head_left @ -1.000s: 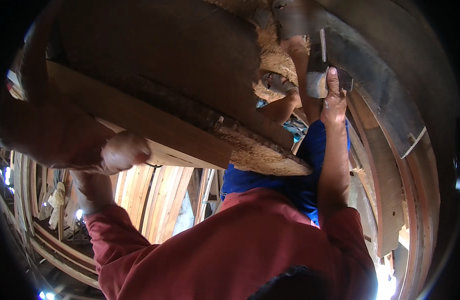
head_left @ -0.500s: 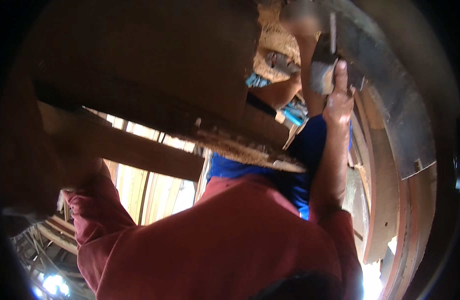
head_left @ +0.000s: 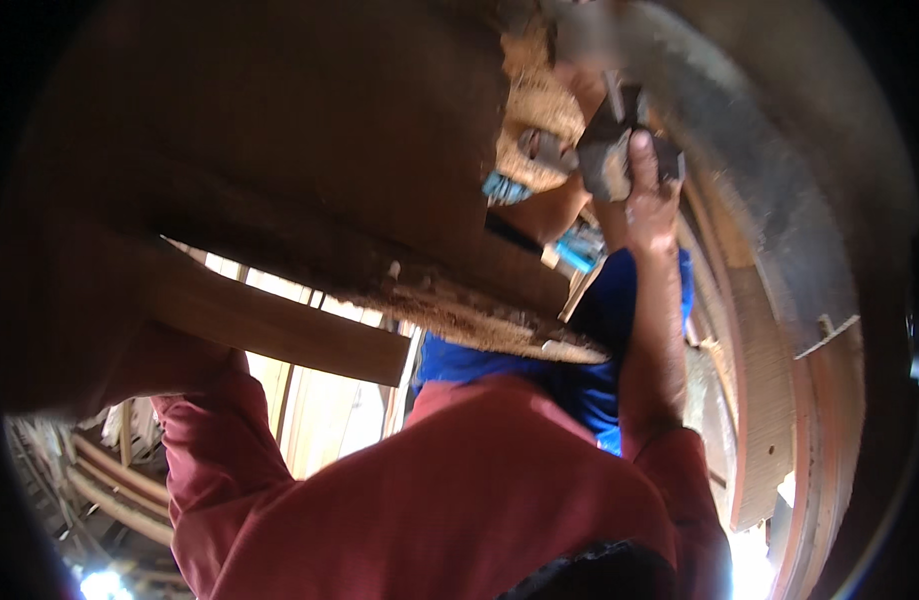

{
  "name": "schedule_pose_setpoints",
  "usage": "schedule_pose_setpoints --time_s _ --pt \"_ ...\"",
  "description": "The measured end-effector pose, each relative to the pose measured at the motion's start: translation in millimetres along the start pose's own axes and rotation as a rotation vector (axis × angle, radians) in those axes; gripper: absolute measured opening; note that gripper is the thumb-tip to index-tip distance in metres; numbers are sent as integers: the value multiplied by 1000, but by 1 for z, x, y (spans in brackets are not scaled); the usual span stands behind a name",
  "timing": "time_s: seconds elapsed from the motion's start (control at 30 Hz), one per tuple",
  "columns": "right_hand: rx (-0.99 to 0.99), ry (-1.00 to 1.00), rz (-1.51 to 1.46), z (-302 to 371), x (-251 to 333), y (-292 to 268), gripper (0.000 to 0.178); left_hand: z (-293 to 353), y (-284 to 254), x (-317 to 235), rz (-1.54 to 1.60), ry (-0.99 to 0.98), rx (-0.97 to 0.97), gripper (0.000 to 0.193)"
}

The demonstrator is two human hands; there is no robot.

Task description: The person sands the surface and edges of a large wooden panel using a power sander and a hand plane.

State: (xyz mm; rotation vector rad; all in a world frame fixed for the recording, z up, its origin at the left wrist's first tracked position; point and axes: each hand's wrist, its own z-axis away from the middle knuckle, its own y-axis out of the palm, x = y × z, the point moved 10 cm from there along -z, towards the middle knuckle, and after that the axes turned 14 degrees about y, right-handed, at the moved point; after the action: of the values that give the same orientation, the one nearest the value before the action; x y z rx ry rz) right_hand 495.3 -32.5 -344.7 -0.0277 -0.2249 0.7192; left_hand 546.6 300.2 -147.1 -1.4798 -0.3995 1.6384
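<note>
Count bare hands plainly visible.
1: the right hand, upper right, on a dark block. The left hand can't be made out; it may be hidden in shadow at left.

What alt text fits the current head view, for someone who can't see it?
The wearer's right hand grips a dark blocky tool at upper right. The left arm reaches into deep shadow beside a wooden board, its hand unclear. A dark slab with a rough lower edge fills the upper left, and planks line the right.
</note>
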Motion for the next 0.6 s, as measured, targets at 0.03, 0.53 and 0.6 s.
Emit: schedule_pose_setpoints --time_s 0.03,0.53,0.6 --pt "0 -3 67 -7 -5 -2 47 0 -9 0 -35 -6 -18 49" --pt "-104 -519 232 201 131 15 43 231 -69 -85 -310 -688 -1069 77" --pt "-68 -764 260 257 194 34 45 274 -9 -98 -155 -995 -952 83"
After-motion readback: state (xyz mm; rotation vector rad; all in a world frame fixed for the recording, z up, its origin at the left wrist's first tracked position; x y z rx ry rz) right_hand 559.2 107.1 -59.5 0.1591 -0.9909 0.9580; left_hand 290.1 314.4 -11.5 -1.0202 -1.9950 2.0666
